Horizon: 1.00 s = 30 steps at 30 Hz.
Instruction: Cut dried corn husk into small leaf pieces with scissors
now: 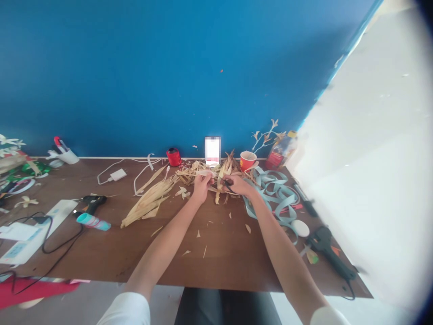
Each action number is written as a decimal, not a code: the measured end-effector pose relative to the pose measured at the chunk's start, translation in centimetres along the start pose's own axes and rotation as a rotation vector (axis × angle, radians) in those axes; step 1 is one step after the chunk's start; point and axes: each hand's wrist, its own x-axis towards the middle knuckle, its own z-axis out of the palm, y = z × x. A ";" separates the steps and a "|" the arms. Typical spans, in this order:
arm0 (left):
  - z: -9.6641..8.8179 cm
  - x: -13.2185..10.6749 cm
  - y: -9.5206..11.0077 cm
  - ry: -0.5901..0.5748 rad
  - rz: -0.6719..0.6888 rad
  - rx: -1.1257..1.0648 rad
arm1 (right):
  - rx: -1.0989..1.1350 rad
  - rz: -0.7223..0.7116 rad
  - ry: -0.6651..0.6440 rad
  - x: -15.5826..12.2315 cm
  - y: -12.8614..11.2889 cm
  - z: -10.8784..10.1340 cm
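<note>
My left hand is closed, pinching a pale piece of corn husk between thumb and fingers. Just to its right, my right hand is closed around dark-handled scissors, whose tips point left toward the husk; the fingers partly hide them. Behind and between both hands lies a heap of dry husk strips, with an upright tuft of husk beside the right hand. A larger husk bundle lies to the left, near a small husk flower.
A lit phone leans on the blue wall, between a red tin and a red paper cup. Light blue ribbon coils at right, near a glue gun. Another glue gun and a power strip lie left.
</note>
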 end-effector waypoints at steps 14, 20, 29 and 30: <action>0.0 0.1 -0.1 0.050 0.006 0.014 | -0.046 -0.033 0.026 0.2 1.0 0.0; 0.0 0.1 -0.2 0.048 0.035 0.002 | -0.048 -0.042 0.028 0.1 0.8 -0.1; -0.3 0.3 -0.3 0.074 0.028 -0.009 | -0.156 -0.092 0.071 0.2 1.2 -0.4; -0.3 0.4 -0.4 0.075 0.028 -0.021 | -0.158 -0.094 0.066 0.2 1.3 -0.5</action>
